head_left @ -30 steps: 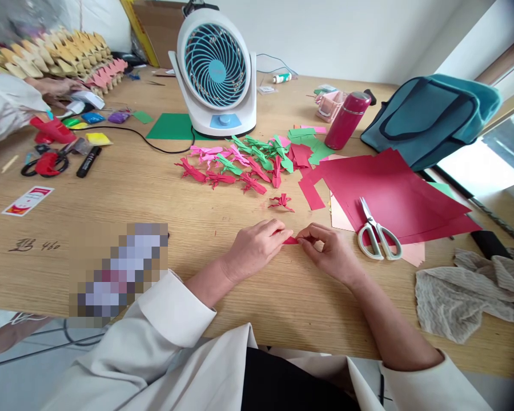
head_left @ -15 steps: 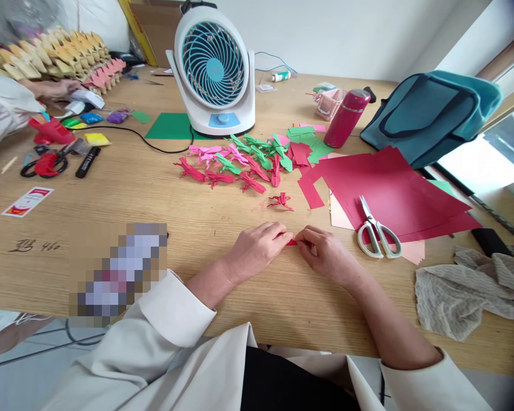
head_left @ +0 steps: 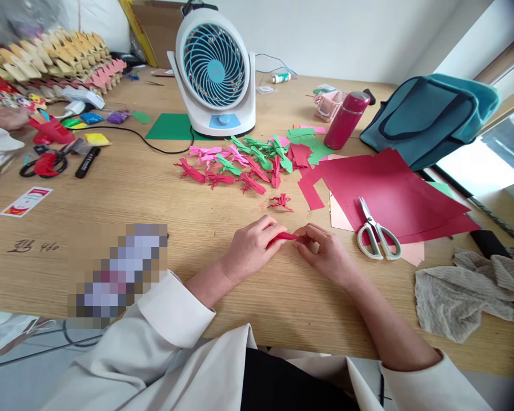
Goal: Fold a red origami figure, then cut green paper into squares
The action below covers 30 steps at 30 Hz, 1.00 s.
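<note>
Between my two hands is a small folded piece of red paper (head_left: 288,236). My left hand (head_left: 253,246) pinches its left end between thumb and fingers. At the other end my right hand (head_left: 323,251) has its thumb and index finger closed on the paper; part of the piece is hidden by the fingers. Just beyond my hands lies a small red folded-paper figure (head_left: 281,201). Farther back is a pile of green, pink and red folded-paper figures (head_left: 251,157). White-handled scissors (head_left: 377,237) rest to the right, partly on large red paper sheets (head_left: 405,191).
A white fan (head_left: 216,71) stands at the back, with a red bottle (head_left: 346,120) and a teal bag (head_left: 430,120) to its right. A crumpled cloth (head_left: 466,297) lies at right. At far left, a co-worker's hand (head_left: 6,118) is near a red cup (head_left: 53,129).
More of the red paper shows between my hands, and my left fingers have shifted on it. The co-worker's hand has drawn back left, and a red patterned packet now shows there.
</note>
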### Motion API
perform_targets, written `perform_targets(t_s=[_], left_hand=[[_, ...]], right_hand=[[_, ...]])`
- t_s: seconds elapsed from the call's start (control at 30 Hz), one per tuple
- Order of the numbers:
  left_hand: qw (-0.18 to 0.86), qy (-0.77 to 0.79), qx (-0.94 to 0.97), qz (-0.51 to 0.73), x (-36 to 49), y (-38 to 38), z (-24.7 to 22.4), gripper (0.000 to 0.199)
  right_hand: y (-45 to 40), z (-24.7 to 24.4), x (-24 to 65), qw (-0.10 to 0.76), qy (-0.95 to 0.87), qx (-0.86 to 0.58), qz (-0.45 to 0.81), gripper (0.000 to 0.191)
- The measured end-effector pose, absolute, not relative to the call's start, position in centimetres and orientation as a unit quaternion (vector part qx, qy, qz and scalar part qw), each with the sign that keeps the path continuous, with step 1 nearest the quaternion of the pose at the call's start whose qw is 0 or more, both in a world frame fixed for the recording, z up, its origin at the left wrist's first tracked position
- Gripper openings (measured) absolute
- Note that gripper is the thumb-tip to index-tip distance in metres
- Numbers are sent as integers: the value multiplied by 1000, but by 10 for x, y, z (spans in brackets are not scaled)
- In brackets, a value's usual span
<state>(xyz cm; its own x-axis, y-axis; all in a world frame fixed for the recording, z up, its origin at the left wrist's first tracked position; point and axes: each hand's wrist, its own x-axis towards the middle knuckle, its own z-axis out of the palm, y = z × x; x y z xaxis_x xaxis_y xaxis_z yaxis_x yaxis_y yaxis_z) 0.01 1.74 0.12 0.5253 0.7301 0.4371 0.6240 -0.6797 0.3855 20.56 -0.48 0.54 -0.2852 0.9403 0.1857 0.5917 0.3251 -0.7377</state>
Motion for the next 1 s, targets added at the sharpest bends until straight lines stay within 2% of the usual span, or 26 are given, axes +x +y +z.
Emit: perform_targets(t_s=[0.27,0.8,1.0], left_hand=[[155,390,847,326,3,15,4,13],[243,372,837,319,6,14,1,17],[335,394,792,325,8,11,-5,17]], right_hand=[[-6,6,203,373,-734,-495,279,6],[-11,11,201,398,-770,-467,174,10],[-11,12,201,394,-777,-456,181,7]])
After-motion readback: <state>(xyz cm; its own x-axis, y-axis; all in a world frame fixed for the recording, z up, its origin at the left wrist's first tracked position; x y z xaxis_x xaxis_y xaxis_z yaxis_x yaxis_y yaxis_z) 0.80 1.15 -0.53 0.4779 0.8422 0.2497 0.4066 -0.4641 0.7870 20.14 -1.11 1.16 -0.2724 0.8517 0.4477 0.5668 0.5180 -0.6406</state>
